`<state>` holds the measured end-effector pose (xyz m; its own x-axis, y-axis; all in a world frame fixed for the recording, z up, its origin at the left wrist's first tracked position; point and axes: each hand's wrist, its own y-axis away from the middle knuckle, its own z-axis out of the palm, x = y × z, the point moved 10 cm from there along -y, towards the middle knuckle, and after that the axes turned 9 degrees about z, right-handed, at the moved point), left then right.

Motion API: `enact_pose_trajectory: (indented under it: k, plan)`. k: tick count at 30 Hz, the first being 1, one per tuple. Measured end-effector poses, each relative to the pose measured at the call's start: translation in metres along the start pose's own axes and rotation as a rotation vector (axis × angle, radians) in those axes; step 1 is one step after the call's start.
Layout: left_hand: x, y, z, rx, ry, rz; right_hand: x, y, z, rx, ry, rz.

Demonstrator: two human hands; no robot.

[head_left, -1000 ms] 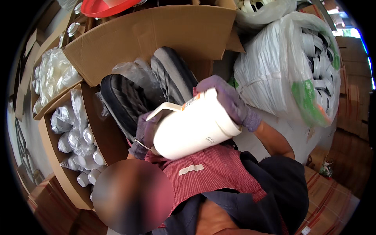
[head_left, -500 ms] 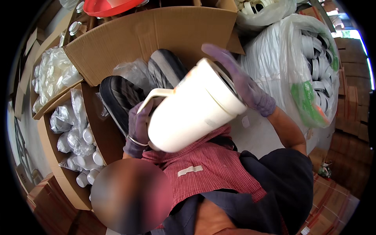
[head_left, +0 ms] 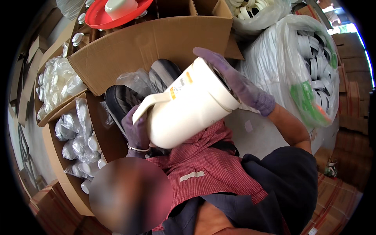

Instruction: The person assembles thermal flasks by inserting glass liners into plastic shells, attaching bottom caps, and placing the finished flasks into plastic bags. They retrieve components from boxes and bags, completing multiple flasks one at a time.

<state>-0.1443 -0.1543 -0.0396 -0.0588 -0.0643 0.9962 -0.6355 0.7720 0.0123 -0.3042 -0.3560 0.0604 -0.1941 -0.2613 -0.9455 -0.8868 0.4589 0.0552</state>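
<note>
A large cream-white handled tumbler [head_left: 184, 105] lies tilted above my lap, its dark-lined top pointing up and right. An orange and white label sits on its side near the handle [head_left: 150, 103]. My gloved left hand [head_left: 135, 125] is closed around the lower body, behind and below the handle; part of its fingers is hidden by the tumbler. My right hand [head_left: 239, 84], in a purple glove, lies flat against the tumbler's top end with fingers stretched out. Its palm covers most of the top, so I cannot see fully what is there.
A brown carton [head_left: 152, 43] stands ahead with a red tray [head_left: 92, 15] on it. At the left is a carton [head_left: 74, 188] of bagged white bottles. Clear plastic bags [head_left: 270, 58] of white ring-shaped parts stand at the right. Stacked cartons [head_left: 337, 196] line the right side.
The tumbler has turned about its length, bringing its label and handle more into view, and shifted slightly left. My right hand has come down flat onto its top end.
</note>
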Motion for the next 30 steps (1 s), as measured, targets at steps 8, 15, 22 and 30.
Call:
enact_pose_trajectory:
  k: [8, 15, 22, 30]
  plan:
    - [-0.002, 0.017, 0.041, -0.363, -0.002, 0.138, -0.033, 0.009, 0.037, -0.368, 0.021, -0.155]
    - [-0.007, 0.004, -0.008, 0.15, 0.135, 0.105, -0.013, 0.012, 0.018, -0.055, 0.001, -0.078]
    - [-0.041, 0.044, 0.042, -0.006, 0.37, -0.21, 0.007, 0.005, 0.035, -0.195, 0.192, 0.051]
    - [-0.08, 0.055, 0.081, -0.319, 0.648, -0.285, -0.062, 0.034, 0.099, -0.369, 0.469, -0.42]
